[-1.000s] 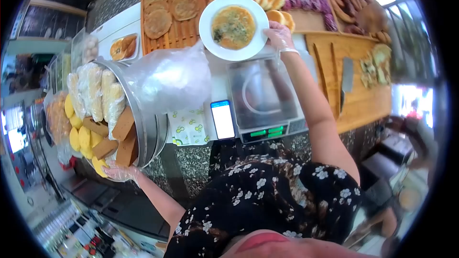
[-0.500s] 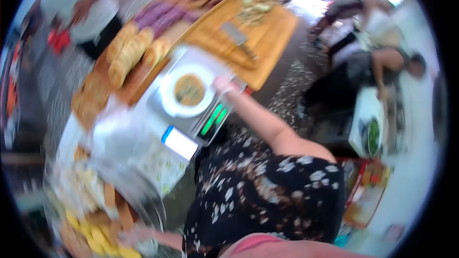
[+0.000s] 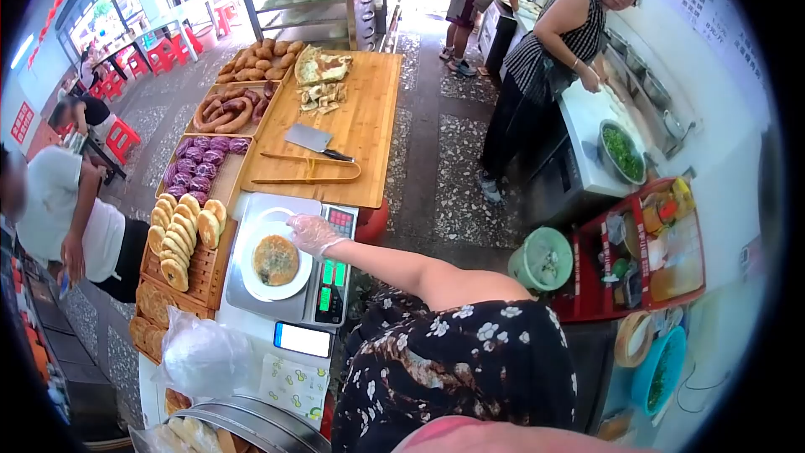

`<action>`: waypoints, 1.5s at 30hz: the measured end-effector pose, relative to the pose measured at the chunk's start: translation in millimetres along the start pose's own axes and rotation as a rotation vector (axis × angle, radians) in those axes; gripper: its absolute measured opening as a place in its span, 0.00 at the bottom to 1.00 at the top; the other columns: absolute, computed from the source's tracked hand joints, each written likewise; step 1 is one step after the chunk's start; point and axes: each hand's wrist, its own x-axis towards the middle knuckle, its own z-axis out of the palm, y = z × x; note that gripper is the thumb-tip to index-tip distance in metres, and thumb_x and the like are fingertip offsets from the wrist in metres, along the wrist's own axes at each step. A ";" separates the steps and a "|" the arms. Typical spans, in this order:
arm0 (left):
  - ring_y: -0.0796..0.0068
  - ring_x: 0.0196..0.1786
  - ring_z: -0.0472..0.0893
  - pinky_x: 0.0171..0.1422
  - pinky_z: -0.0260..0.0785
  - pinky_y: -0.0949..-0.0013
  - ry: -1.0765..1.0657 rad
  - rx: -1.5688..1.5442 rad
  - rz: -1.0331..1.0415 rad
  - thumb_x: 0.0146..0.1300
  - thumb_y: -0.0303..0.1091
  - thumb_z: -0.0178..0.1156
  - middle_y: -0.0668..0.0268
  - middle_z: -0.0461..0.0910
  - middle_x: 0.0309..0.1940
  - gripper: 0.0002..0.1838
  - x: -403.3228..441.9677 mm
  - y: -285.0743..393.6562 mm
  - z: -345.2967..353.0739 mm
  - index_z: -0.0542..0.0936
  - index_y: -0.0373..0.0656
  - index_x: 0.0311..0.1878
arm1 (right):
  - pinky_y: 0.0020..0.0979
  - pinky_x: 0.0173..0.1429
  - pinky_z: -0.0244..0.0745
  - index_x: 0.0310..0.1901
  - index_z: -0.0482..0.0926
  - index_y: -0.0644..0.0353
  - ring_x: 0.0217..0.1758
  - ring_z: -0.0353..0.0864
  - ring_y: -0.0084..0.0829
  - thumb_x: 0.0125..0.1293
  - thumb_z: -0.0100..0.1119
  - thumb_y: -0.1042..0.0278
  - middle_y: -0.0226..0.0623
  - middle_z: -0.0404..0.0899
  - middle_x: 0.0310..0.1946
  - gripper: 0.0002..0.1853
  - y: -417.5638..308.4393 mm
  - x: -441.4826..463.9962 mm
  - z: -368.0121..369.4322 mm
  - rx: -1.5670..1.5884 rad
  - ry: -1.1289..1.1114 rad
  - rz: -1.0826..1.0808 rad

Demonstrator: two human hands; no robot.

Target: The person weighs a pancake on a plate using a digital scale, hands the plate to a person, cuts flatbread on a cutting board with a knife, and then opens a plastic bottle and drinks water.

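Plate [image 3: 272, 294] already on scale [image 3: 330, 285], pancake [image 3: 276, 260] on it — right hand [image 3: 313, 235] at rim, can't tell if clamped, not yet away; left hand unseen.

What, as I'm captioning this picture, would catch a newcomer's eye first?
Probably the browned flatbread on a white plate on the digital scale, the gloved right hand at the plate's rim. Beyond, purple-streaked buns stand out in their tray, picture-left of the cleaver on the wooden cutting board.
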 end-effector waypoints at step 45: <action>0.59 0.57 0.70 0.61 0.63 0.61 -0.014 0.326 -0.141 0.70 0.34 0.43 0.55 0.71 0.55 0.16 16.4 -125.4 -97.2 0.69 0.37 0.56 | 0.41 0.49 0.72 0.43 0.76 0.60 0.45 0.75 0.45 0.50 0.50 0.79 0.46 0.75 0.40 0.16 36.7 3.1 22.9 -0.085 -0.039 -0.127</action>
